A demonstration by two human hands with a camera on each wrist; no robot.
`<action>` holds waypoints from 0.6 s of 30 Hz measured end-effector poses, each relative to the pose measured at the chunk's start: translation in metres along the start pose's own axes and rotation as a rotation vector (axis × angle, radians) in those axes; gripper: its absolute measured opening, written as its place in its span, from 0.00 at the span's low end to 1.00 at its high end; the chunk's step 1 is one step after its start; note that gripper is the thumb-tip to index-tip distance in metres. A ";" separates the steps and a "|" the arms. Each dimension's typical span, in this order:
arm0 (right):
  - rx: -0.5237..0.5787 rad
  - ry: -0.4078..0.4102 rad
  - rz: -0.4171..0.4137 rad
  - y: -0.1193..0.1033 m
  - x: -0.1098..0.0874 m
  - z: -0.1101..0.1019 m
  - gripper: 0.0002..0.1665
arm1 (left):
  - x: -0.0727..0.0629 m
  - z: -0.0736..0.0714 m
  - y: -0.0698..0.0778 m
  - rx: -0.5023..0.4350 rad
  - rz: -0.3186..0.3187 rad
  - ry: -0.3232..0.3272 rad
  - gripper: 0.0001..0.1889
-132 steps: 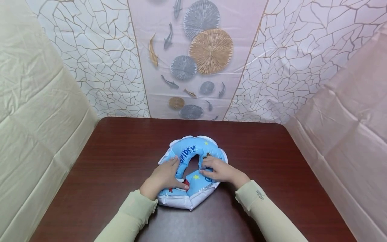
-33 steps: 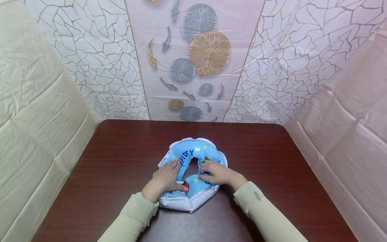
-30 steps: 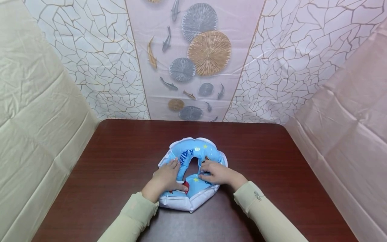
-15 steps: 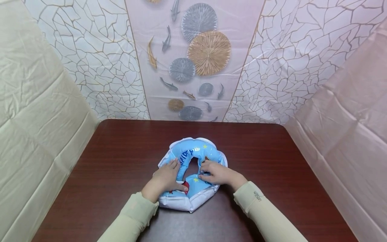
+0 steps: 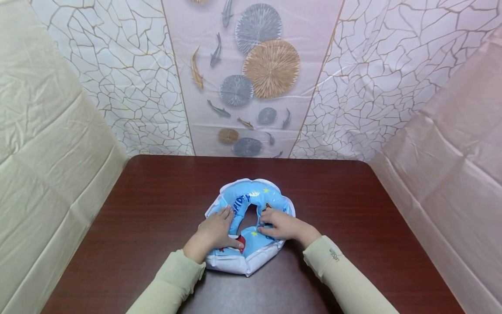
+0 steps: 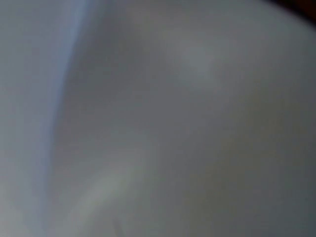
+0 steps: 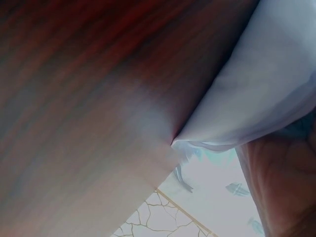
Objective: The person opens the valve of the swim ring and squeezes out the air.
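On the table lies a soft, partly inflated swim ring (image 5: 255, 188), light blue on top with "SPIDEY" lettering, yellow stars and a white scalloped edge. My left hand (image 5: 213, 229) rests spread on its left side, the thumb beside a red printed patch. On the ring's right side, my right hand (image 5: 285, 224) has bent fingers and thumb pinching the film near the central hole; the pinched spot is mostly hidden. The left wrist view is filled by the ring's blurred white side (image 6: 173, 118). In the right wrist view its white underside (image 7: 256, 84) bulges over the table.
The dark red-brown table (image 5: 157, 192) has rounded far corners. Behind it hangs a patterned backdrop (image 5: 270, 69) with fish and round motifs. Pale cloth (image 5: 59, 144) hangs along the left side, and similar cloth (image 5: 439, 144) along the right.
Since the oldest frame, the ring's lettered part has wrinkled and the letters have bunched together. Both hands stay in nearly the same places; the whole view has shifted slightly.
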State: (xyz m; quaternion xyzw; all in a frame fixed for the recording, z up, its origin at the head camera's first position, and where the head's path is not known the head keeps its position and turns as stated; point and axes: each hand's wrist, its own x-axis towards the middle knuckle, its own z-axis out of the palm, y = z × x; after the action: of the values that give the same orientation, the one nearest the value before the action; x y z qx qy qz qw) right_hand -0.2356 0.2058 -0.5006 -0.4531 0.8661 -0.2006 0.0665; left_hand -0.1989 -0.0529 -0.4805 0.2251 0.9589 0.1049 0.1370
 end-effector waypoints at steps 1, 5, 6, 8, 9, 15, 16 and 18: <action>0.000 0.002 -0.003 0.000 0.000 0.000 0.07 | 0.000 0.000 0.000 0.002 0.001 0.001 0.59; 0.001 0.002 0.004 -0.001 0.000 0.000 0.07 | -0.001 0.000 0.000 -0.002 0.005 0.007 0.59; 0.000 0.001 0.005 -0.001 0.000 0.000 0.07 | -0.001 0.000 0.000 -0.008 0.005 0.009 0.59; 0.002 -0.004 0.009 -0.001 -0.001 0.000 0.07 | -0.001 0.000 -0.001 -0.025 -0.001 0.012 0.59; 0.003 -0.006 0.010 -0.001 -0.001 0.000 0.07 | -0.001 0.001 -0.001 -0.037 -0.002 0.019 0.59; 0.001 -0.015 0.021 0.001 -0.002 0.000 0.08 | 0.002 0.006 -0.004 -0.083 -0.007 0.084 0.62; -0.003 -0.017 0.023 0.001 -0.002 0.000 0.08 | 0.003 0.007 -0.004 -0.090 -0.011 0.103 0.64; -0.011 -0.017 0.022 0.001 -0.002 0.001 0.08 | 0.003 0.008 -0.005 -0.090 -0.014 0.146 0.69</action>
State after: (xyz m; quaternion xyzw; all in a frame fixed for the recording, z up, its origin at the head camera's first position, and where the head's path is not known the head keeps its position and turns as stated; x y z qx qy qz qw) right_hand -0.2350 0.2073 -0.5018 -0.4456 0.8714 -0.1913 0.0738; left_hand -0.2011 -0.0543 -0.4901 0.2035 0.9623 0.1632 0.0773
